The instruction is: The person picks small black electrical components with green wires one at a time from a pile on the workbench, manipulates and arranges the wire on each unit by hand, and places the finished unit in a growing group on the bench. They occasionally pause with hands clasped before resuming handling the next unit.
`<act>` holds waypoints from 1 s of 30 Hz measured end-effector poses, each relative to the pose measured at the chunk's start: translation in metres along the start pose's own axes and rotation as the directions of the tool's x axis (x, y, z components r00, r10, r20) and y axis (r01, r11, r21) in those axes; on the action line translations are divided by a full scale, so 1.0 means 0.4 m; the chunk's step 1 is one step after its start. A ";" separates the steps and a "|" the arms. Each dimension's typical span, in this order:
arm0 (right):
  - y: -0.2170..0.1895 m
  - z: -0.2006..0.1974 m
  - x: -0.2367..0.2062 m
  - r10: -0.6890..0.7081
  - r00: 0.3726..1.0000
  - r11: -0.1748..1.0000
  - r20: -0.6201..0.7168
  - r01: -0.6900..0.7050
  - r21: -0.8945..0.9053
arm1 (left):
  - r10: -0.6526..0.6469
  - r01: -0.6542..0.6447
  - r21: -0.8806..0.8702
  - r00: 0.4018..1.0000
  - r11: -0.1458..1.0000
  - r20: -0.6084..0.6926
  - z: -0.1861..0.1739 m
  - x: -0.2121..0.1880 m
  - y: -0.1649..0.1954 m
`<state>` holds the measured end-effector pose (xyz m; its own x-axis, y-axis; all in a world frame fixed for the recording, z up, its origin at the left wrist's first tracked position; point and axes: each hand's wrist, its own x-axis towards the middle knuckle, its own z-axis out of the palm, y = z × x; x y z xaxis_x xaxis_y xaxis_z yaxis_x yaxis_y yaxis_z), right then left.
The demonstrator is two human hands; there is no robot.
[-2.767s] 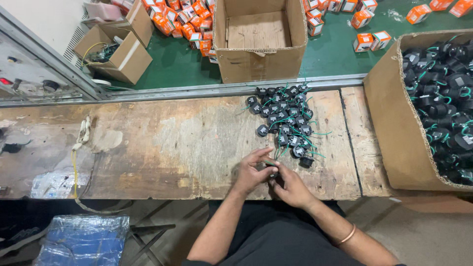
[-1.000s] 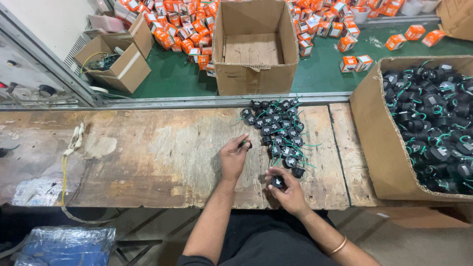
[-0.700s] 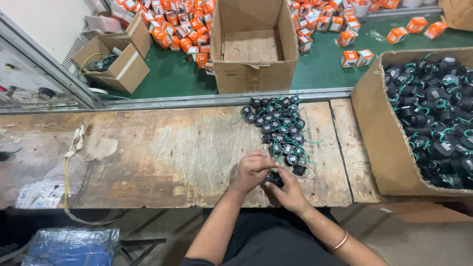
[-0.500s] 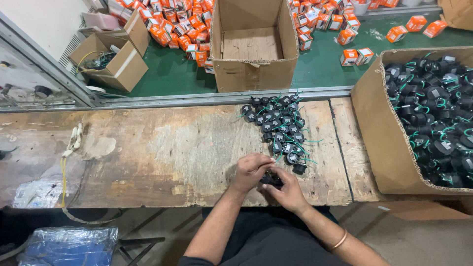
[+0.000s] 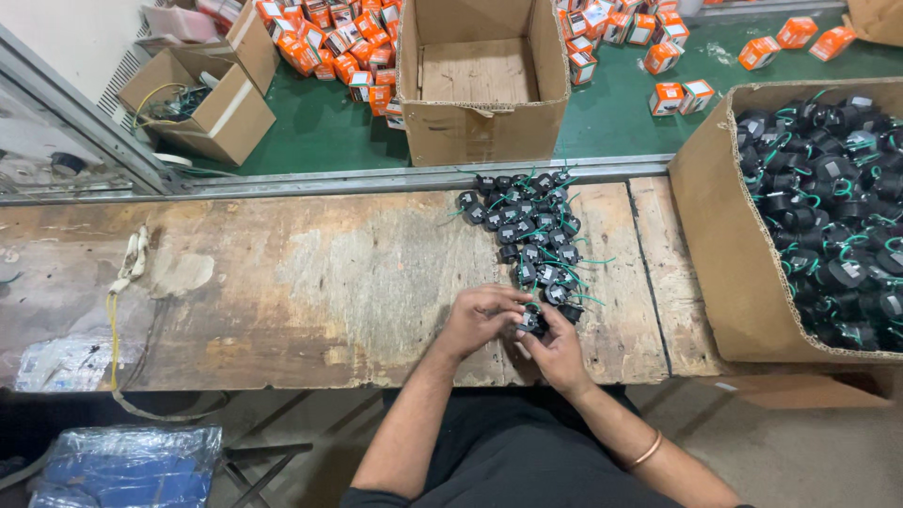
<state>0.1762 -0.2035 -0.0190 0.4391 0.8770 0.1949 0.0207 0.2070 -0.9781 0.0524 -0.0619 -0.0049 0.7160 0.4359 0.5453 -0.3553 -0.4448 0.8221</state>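
My left hand and my right hand meet over the near edge of a worn wooden workbench. Together they grip one small round black part with green wires. Just beyond my fingers a pile of several similar black parts runs in a strip to the bench's far edge. A bangle sits on my right wrist.
A large cardboard box full of the same black parts stands at the right. On the green floor beyond are an open brown box, a smaller box of cables and scattered orange cartons. A yellow cord lies at the bench's left.
My left hand reached out to the pile about a second ago, then came back to my right hand. Both now hold one part together near the bench edge.
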 end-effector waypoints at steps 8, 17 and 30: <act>-0.016 0.004 -0.012 -0.242 0.964 0.859 0.111 0.266 -0.437 | -0.205 0.198 -0.174 0.978 0.965 -0.025 -0.001 -0.013 -0.008; 0.024 -0.006 -0.023 -0.068 0.983 0.998 0.170 0.065 0.021 | 0.039 0.076 0.413 0.964 0.908 -0.264 -0.031 0.084 0.034; 0.026 -0.008 -0.015 -0.022 0.999 0.989 0.033 0.017 0.149 | -0.172 0.244 0.050 0.799 0.968 -0.576 -0.053 0.045 -0.024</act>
<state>0.1767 -0.2079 -0.0306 0.4084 0.8862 0.2188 -0.1056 0.2839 -0.9530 0.0562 -0.0332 0.0006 0.2869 0.8756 0.3885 -0.1393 -0.3631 0.9213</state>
